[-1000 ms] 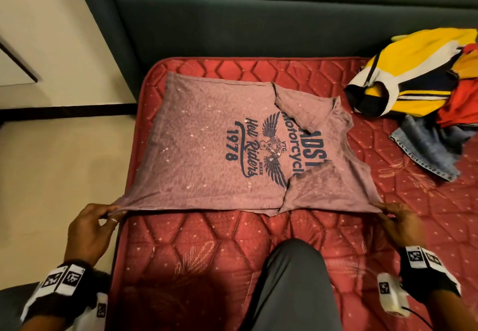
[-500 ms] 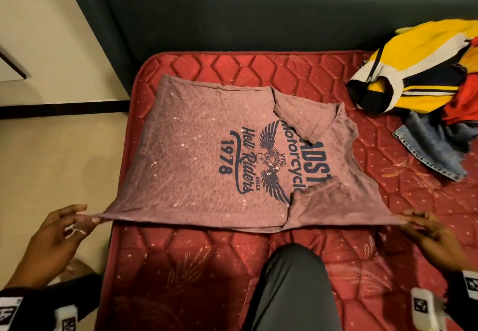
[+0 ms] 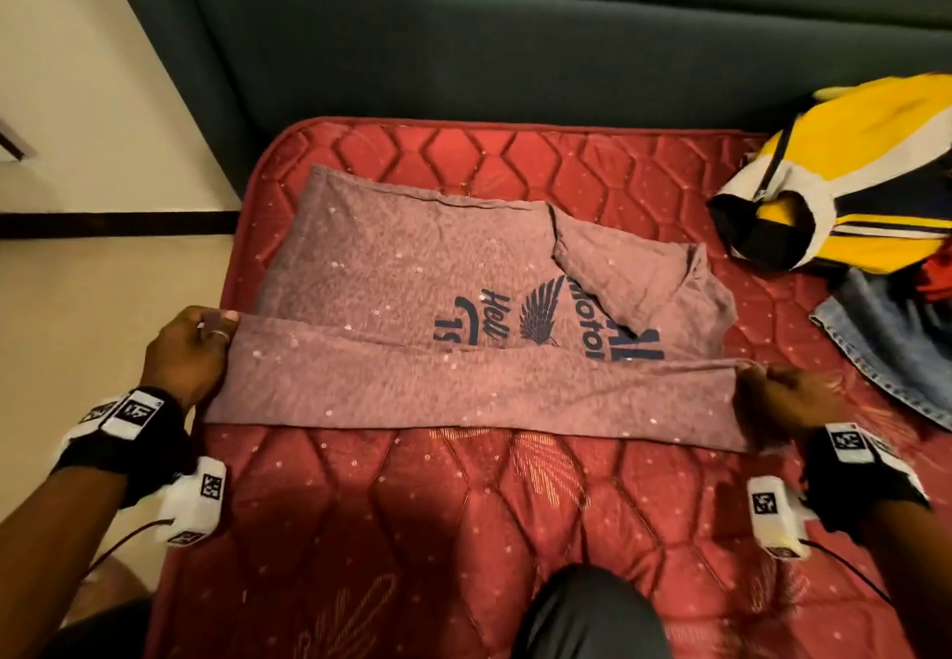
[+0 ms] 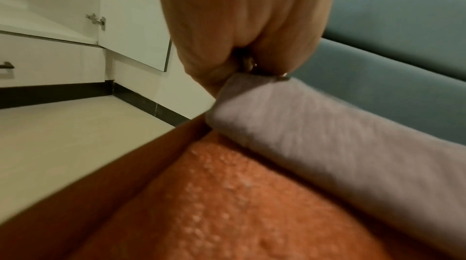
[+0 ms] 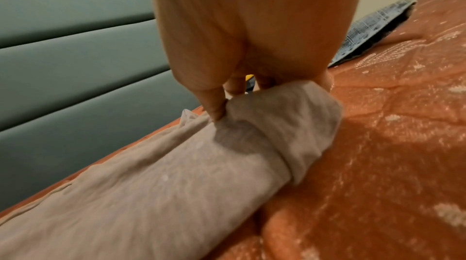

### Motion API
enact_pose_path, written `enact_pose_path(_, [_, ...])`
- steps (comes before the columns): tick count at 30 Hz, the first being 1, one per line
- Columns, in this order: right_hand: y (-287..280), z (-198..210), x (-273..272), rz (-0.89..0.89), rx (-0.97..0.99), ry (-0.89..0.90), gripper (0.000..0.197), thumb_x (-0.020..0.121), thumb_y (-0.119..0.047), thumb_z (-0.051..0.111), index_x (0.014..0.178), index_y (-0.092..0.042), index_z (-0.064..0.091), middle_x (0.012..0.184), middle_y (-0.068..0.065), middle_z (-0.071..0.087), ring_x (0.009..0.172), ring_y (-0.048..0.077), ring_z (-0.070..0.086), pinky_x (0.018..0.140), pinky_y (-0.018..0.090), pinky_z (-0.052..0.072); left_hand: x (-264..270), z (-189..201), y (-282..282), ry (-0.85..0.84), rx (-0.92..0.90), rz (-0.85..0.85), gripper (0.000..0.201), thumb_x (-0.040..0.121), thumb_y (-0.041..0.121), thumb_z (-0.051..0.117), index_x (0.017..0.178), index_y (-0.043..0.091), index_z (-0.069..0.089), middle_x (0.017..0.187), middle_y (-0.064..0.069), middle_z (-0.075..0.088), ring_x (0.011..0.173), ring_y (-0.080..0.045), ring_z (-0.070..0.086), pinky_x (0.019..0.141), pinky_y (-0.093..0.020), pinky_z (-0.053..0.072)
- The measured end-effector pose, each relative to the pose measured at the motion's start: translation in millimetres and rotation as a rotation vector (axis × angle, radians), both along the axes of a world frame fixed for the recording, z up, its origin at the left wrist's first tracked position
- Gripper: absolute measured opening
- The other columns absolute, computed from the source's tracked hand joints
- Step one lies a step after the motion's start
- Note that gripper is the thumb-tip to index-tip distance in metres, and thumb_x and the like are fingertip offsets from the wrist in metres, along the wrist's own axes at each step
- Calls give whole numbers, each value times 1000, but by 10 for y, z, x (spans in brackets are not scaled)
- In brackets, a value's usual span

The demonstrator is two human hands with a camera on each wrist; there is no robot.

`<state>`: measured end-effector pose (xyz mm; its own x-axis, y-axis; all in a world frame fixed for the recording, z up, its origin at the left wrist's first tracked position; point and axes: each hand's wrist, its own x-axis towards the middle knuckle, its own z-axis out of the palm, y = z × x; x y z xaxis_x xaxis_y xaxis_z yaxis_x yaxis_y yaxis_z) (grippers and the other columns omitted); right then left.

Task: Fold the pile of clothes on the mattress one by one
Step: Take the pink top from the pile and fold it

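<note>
T-shirt (image 3: 412,267) edge pinched between left hand (image 3: 186,354) and right hand (image 3: 793,398).

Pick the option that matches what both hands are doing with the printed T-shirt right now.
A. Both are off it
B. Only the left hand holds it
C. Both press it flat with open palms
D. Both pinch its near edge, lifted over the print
D: the left hand and right hand each pinch an end of the T-shirt, its near edge raised and partly covering the print.

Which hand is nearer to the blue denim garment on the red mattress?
Right. The right hand pinches the shirt edge just beside the blue denim garment; the left hand is across the mattress.
</note>
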<state>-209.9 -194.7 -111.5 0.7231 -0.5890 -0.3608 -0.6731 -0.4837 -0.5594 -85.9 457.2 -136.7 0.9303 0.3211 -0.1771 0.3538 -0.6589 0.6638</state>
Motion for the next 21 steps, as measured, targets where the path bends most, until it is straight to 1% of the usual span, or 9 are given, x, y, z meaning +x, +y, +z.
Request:
enact_pose_path(1, [-51, -59, -11, -15, 8, -12, 52, 98, -46, 55, 69, -5, 69, 61, 18, 69, 51, 29, 64, 58, 44, 55, 17, -3, -7, -3, 15, -10, 24, 100, 38, 54, 103, 16, 64, 109, -23, 69, 101, -41, 63, 91, -44, 47])
enact_pose_path(2, [-94, -109, -29, -34, 21, -21, 50, 96, -48, 57, 71, -6, 68, 63, 19, 69, 52, 29, 64, 60, 48, 55, 30, -2, -10, -7, 33, -32, 23, 101, 37, 55, 103, 16, 64, 108, -23, 69, 101, -41, 63, 90, -44, 47])
enact_pose_path(7, [-39, -74, -65, -95, 28, -40, 46, 99, -40, 57, 72, -3, 63, 54, 19, 61, 44, 26, 57, 49, 31, 45, 82, -46, 25, 16, 115, -86, 26, 100, 36, 56, 105, 13, 67, 105, -24, 70, 102, -44, 63, 93, -45, 46])
enact_pose_path(9, [-34, -70, -67, -128, 20, -85, 43, 100, -37, 57, 73, -4, 62, 55, 17, 61, 47, 26, 58, 49, 34, 49, 89, -23, 29, -3, 146, -76, 30, 101, 36, 55, 105, 9, 67, 103, -27, 70, 103, -46, 62, 93, -46, 45])
enact_pose_path(12, [13, -73, -71, -132, -42, -48, 43, 96, -43, 60, 75, -6, 66, 68, 19, 68, 65, 36, 68, 71, 55, 59, 97, -6, 19, 0, 178, -69, 31, 101, 36, 56, 105, 8, 66, 103, -27, 69, 103, -47, 62, 92, -45, 45])
enact_pose_path(14, [101, -24, -85, -70, -111, -17, 46, 93, -51, 60, 77, -9, 69, 71, 19, 71, 72, 37, 71, 77, 52, 59, 94, 29, -4, -3, 187, -63, 32, 98, 40, 57, 107, 10, 64, 103, -21, 69, 102, -45, 62, 90, -45, 46])
enact_pose_path(16, [198, 27, -75, 13, -278, -28, 50, 90, -57, 59, 95, -9, 72, 89, 26, 70, 93, 39, 67, 88, 45, 52, 96, 58, 28, -41, 206, -73, 36, 96, 41, 61, 111, 8, 61, 105, -18, 68, 100, -44, 62, 87, -47, 47])
enact_pose_path(18, [319, 82, -77, 54, -420, -101, 58, 85, -54, 55, 113, -5, 67, 103, 33, 62, 110, 43, 55, 96, 46, 44, 106, 98, 78, -74, 242, -108, 40, 94, 41, 64, 113, 6, 62, 108, -18, 67, 96, -42, 63, 83, -46, 47])
enact_pose_path(21, [547, 104, -114, 203, -509, -218, 54, 84, -47, 47, 110, -3, 68, 104, 29, 59, 103, 46, 55, 90, 50, 46, 158, 153, 87, -56, 236, -239, 33, 94, 35, 67, 111, 7, 68, 108, -17, 70, 92, -40, 65, 80, -42, 46])
